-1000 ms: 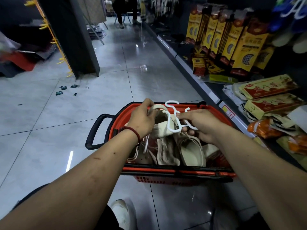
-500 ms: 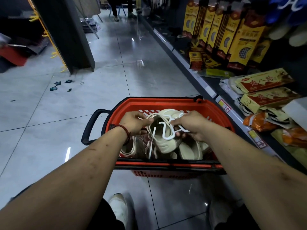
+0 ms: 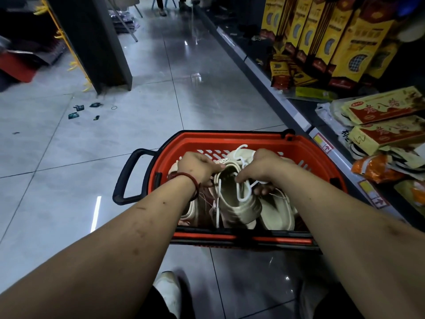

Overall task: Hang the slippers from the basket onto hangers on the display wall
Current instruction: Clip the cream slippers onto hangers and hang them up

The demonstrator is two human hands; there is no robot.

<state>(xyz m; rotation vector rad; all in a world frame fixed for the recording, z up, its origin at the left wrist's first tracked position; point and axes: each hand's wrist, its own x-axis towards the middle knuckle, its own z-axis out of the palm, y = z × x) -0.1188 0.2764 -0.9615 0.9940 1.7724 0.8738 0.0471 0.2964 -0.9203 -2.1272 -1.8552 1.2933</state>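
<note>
A red shopping basket (image 3: pixel 232 140) with a black handle stands on the floor in front of me, holding several cream slippers. My left hand (image 3: pixel 197 166), a red cord on its wrist, grips the edge of one cream slipper (image 3: pixel 236 203) held over the basket. My right hand (image 3: pixel 264 171) pinches a white plastic hanger (image 3: pixel 243 194) whose loop lies inside that slipper's opening. Another cream slipper (image 3: pixel 278 212) lies beside it in the basket. The display wall is not in view.
A low shelf (image 3: pixel 322 139) with yellow and red packets runs along the right. A dark pillar (image 3: pixel 99 42) with yellow hooks stands at the left back. Small dark scraps (image 3: pixel 79 110) lie on the grey tiled floor. My white shoe (image 3: pixel 167 293) is below the basket.
Both hands have lowered into the basket with the slipper and hanger. The hanger, held above the slipper a second ago, now sits in the slipper's opening.
</note>
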